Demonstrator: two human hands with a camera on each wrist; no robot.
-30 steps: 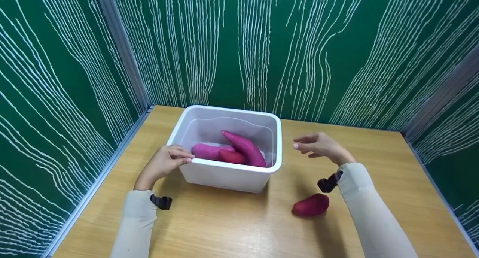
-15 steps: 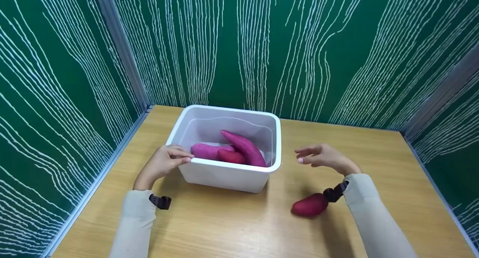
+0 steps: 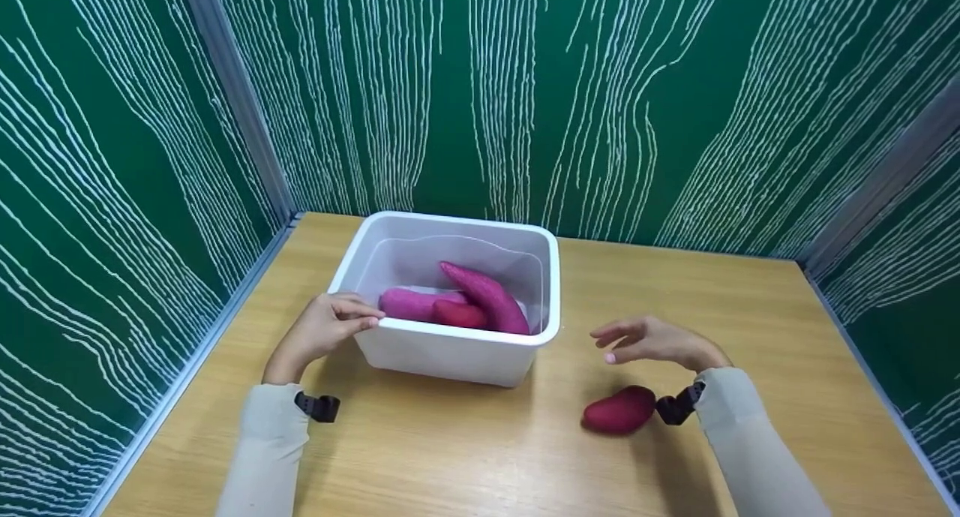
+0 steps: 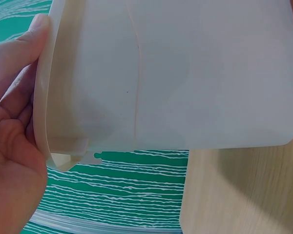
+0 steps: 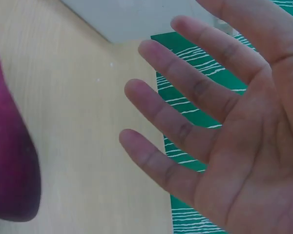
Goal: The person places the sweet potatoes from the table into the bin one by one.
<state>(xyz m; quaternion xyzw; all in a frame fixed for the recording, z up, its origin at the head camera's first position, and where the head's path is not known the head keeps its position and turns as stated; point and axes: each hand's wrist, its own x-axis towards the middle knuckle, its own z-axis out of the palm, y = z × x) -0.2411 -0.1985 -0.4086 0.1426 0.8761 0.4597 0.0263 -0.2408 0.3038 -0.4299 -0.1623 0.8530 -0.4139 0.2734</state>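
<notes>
My left hand [image 3: 324, 329] grips the front-left rim of a white plastic bin [image 3: 450, 359]; in the left wrist view its fingers [image 4: 24, 53] lie at the rim. Inside the bin are a long, curved magenta piece with a pointed tip [image 3: 491, 296], a pink rounded piece [image 3: 405, 305] and a smaller red piece [image 3: 459, 314]. My right hand [image 3: 664, 342] hovers right of the bin with nothing in it, fingers spread in the right wrist view. Just in front of that hand, a dark red, mango-shaped piece [image 3: 619, 410] lies on the table, untouched.
The wooden table [image 3: 450, 457] meets green walls [image 3: 600, 127] with white wavy lines at the back and both sides. A grey metal post [image 3: 240, 104] stands in the back left corner. Each wrist wears a small black camera [image 3: 679, 404].
My right hand has moved down in the head view, towards the dark red piece, with its fingers still loose. The left hand stays on the bin's rim.
</notes>
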